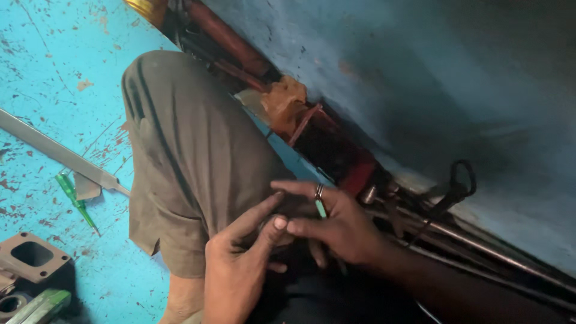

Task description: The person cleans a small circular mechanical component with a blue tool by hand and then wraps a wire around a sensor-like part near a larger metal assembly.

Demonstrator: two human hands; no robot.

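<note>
Two bare hands meet fingertip to fingertip over a bent knee on a worn blue floor.

The left hand (237, 264), at 6 o'clock, has fingers loosely extended, its thumb touching the right hand (336, 225), just beside at 4 o'clock; whether they pinch anything cannot be told. A small green piece (321, 208) shows between the right fingers, below a ring. A green screwdriver (77, 201) and long metal file (60, 153) lie at 9 o'clock.
</note>
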